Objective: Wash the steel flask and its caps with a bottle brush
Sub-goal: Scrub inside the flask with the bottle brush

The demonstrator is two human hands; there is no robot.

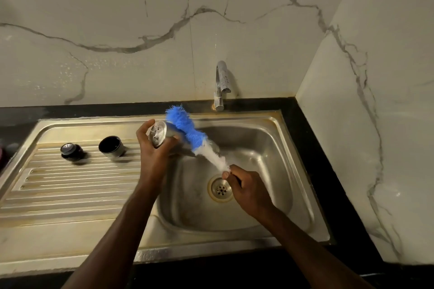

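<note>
Right hand grips brush; left hand holds steel flask

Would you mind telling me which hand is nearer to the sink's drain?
The right hand: gripping the bottle brush handle, it overlaps the drain from its right. The left hand holds the steel flask up-left, by the basin's edge.
</note>
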